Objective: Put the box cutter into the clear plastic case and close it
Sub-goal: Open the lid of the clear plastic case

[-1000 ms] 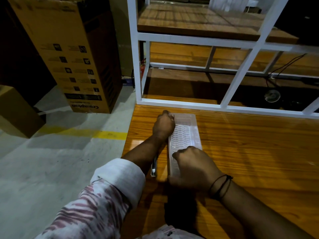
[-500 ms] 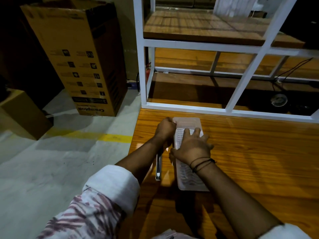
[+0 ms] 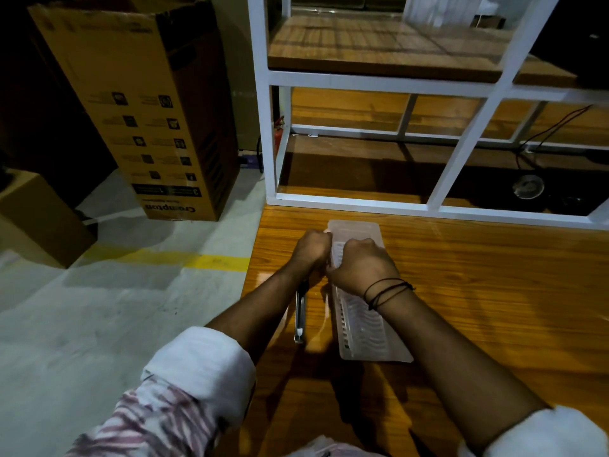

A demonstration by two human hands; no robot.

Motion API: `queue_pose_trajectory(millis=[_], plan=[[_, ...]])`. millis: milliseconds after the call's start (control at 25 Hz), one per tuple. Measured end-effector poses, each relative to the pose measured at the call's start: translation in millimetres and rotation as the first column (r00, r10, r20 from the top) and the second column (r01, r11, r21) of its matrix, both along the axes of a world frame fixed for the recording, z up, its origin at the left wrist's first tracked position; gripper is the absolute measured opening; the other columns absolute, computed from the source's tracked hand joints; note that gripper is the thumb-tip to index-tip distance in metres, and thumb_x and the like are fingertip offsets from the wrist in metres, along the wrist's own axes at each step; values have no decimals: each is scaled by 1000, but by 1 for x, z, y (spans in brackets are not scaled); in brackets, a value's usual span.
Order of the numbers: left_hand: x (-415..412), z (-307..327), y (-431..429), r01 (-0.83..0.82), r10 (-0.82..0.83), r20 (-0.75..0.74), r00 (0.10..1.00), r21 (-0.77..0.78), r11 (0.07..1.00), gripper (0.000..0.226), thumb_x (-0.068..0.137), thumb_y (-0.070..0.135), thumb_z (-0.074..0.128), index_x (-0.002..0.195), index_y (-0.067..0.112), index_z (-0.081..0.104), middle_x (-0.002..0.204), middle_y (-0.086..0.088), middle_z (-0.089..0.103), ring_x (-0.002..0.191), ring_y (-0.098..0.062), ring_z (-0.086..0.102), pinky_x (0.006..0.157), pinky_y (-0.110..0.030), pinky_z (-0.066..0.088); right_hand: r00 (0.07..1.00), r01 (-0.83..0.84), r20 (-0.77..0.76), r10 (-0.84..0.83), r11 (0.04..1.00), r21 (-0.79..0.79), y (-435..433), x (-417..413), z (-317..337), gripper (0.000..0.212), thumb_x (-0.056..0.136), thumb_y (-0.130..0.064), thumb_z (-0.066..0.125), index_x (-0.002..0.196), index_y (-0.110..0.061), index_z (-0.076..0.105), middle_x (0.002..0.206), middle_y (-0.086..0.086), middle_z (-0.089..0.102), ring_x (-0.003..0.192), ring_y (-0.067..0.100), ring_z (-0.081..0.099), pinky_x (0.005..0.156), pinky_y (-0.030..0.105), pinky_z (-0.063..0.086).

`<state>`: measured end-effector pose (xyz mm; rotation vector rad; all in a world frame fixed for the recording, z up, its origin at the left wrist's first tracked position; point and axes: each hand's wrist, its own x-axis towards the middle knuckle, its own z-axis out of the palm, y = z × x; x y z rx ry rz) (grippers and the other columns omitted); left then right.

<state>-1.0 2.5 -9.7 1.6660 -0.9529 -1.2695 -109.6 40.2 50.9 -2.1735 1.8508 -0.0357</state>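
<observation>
A long clear plastic case (image 3: 369,331) with a ribbed surface lies lengthwise on the wooden table (image 3: 478,291), near its left edge. My left hand (image 3: 311,250) is clenched at the case's far left edge. My right hand (image 3: 361,267) presses on the case's middle, fingers curled over its left edge beside the left hand. A slim metallic box cutter (image 3: 300,319) lies on the table just left of the case, partly under my left forearm. The case's far part is hidden by both hands.
A white metal shelf frame (image 3: 362,206) with wooden boards stands at the table's far edge. Left of the table is grey floor with a yellow line (image 3: 197,260), a tall cardboard box (image 3: 141,103) and a smaller box (image 3: 36,219). A black cable lies at far right.
My right hand has slid from the case's near end up to its middle, next to my left hand. The left hand has stayed at the case's far left edge.
</observation>
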Motion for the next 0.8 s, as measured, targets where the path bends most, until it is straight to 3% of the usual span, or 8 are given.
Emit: queue_pose_trajectory(millis=[80,200,280,360,480,560,680,800], plan=[[-2,0,3,-37,37,-78,996,-5,999,26,104,35,51,81,24,58,78,3,62,67,-12,61,64,-30,56,997,8,73,-10,1000,26,-2,-8,8,43,82,-46,73,110,-14,67,102,8,69,84,21,64,66,31,54],[-4,-1,9,-61,58,-135,989,-13,998,32,103,33,57,80,13,68,66,-1,68,50,-11,65,47,-24,52,981,66,179,-73,997,44,-4,-25,20,47,82,-47,74,113,-13,69,108,8,68,89,22,65,66,30,51],[-4,-8,11,16,-13,54,998,-65,998,38,104,32,56,78,10,72,62,-1,68,44,-9,62,43,-21,47,949,130,278,-147,988,78,-9,-38,27,43,82,-49,74,106,-13,71,102,5,68,87,22,68,69,34,58],[-5,-11,11,83,-49,273,961,-115,990,43,105,34,54,70,15,70,59,2,66,48,-10,61,48,-21,46,871,195,429,-239,970,143,-11,-55,32,27,86,-44,72,92,-18,70,89,2,68,77,20,69,65,38,62],[-3,-11,9,107,-54,346,937,-135,985,47,106,31,52,62,20,64,56,7,62,48,-5,58,50,-21,42,768,273,571,-290,955,117,-14,-84,29,15,93,-31,61,87,-21,71,88,4,72,77,19,68,70,37,58],[-1,-8,10,120,-65,344,937,-143,982,46,106,29,52,63,20,65,54,8,62,41,0,58,46,-19,42,743,340,596,-306,939,59,-18,-101,18,16,93,-21,58,88,-19,74,86,8,73,79,24,69,77,41,58],[0,-6,12,102,-59,291,955,-134,986,45,106,27,53,64,18,65,45,10,61,35,4,57,38,-11,39,748,386,566,-348,921,56,-24,-118,-9,15,93,-13,59,88,-18,72,85,8,72,77,25,68,74,43,59],[2,-8,13,80,-52,211,976,-126,989,45,107,28,53,66,16,68,44,11,64,38,2,60,41,-14,44,782,421,505,-365,907,5,-29,-128,-41,9,90,-14,63,87,-14,72,82,12,72,75,32,68,71,47,59]])
